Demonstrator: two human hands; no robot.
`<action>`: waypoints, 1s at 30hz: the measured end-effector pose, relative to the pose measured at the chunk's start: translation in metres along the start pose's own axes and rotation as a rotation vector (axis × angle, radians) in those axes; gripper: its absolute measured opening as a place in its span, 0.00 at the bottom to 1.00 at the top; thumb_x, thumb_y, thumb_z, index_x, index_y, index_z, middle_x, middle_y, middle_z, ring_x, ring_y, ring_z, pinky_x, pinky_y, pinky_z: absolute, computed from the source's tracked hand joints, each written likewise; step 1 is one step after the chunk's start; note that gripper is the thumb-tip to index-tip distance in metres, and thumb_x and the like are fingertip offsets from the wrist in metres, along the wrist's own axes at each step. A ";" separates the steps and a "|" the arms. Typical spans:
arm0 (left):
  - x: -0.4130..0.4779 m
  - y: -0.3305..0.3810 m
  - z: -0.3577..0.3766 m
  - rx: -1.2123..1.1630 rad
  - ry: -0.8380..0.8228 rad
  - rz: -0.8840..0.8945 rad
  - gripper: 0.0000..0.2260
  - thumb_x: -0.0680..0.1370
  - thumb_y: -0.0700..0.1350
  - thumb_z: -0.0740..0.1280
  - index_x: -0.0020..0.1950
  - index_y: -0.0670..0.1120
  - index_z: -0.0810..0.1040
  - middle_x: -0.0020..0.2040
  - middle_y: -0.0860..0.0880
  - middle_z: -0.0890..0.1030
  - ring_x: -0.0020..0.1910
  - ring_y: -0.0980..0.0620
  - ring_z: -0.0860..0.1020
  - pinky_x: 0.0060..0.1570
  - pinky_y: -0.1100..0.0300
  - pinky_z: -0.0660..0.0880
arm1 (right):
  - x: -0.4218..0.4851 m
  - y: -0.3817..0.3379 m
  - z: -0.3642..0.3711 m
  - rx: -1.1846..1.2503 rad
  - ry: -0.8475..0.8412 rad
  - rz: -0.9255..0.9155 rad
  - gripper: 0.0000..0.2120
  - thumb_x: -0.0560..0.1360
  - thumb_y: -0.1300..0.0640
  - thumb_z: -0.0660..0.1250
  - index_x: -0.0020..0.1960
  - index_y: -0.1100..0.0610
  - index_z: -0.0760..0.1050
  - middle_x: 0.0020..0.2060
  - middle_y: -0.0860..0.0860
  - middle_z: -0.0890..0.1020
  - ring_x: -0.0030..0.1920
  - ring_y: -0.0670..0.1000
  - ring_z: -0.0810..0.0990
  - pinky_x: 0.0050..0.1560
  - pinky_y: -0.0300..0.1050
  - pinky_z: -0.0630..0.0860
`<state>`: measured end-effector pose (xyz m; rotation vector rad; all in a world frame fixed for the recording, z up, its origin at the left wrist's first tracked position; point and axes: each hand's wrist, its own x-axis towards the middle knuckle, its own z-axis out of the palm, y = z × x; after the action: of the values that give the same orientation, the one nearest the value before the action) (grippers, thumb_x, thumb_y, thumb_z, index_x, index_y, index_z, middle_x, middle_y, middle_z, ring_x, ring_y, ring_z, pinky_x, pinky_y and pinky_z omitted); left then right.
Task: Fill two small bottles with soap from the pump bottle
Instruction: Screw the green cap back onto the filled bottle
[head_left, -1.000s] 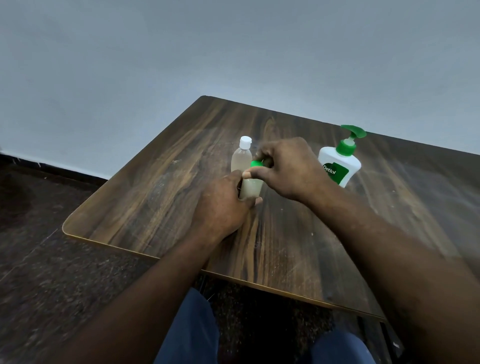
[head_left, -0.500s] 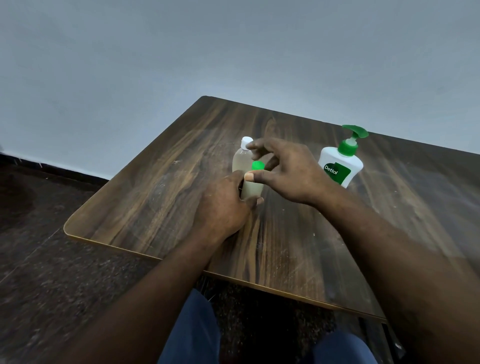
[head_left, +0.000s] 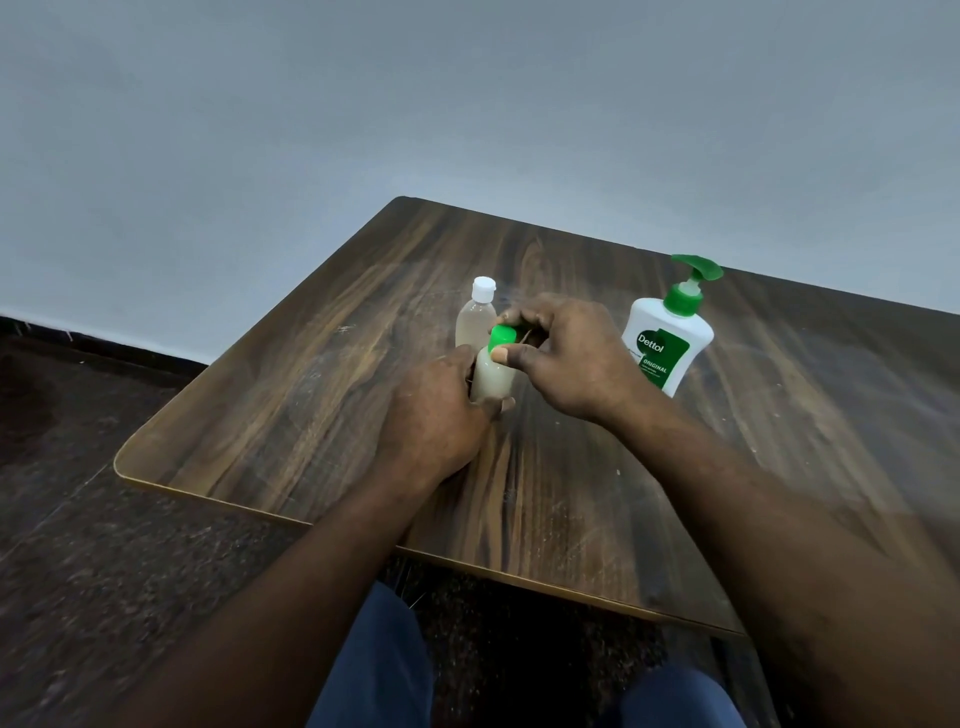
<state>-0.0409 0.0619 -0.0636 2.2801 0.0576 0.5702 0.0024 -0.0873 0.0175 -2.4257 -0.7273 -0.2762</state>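
Note:
A small bottle (head_left: 492, 379) of pale soap stands on the wooden table (head_left: 322, 395), and my left hand (head_left: 434, 415) grips its body from the left. Its green cap (head_left: 502, 336) is pinched between the thumb and curled fingers of my right hand (head_left: 563, 353). Just behind it stands a second small bottle (head_left: 475, 322), clear, with a white cap, holding pale liquid. The white pump bottle (head_left: 665, 343) with a green pump and green label stands to the right of my right hand, untouched.
The table's near edge (head_left: 519, 571) runs across in front of my knees, its left corner rounded. A grey wall stands behind the table, and dark floor lies to the left.
My right hand's fingers, spread half a second ago, have curled back round the green cap. My left hand keeps its hold on the small bottle.

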 end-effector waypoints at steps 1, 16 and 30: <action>0.000 0.000 0.001 0.002 0.003 -0.001 0.13 0.72 0.54 0.77 0.51 0.52 0.80 0.42 0.55 0.82 0.41 0.56 0.79 0.41 0.53 0.77 | 0.000 0.000 0.005 0.007 0.031 0.007 0.09 0.75 0.54 0.78 0.54 0.52 0.83 0.48 0.45 0.83 0.48 0.46 0.80 0.52 0.43 0.76; 0.000 0.002 0.003 0.088 0.061 0.019 0.11 0.75 0.49 0.71 0.55 0.48 0.81 0.45 0.51 0.84 0.44 0.51 0.81 0.40 0.56 0.74 | -0.003 0.003 0.031 0.096 0.199 0.110 0.12 0.73 0.45 0.79 0.51 0.48 0.82 0.44 0.42 0.82 0.44 0.42 0.80 0.48 0.44 0.78; 0.004 -0.003 -0.006 0.115 0.301 -0.243 0.17 0.73 0.53 0.75 0.58 0.47 0.79 0.49 0.46 0.84 0.49 0.42 0.82 0.43 0.52 0.76 | 0.038 0.003 0.063 0.224 0.007 0.248 0.07 0.81 0.50 0.68 0.57 0.49 0.77 0.49 0.46 0.83 0.50 0.51 0.82 0.47 0.41 0.77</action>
<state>-0.0390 0.0694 -0.0607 2.2350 0.5196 0.7904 0.0376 -0.0356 -0.0213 -2.2693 -0.4222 -0.0979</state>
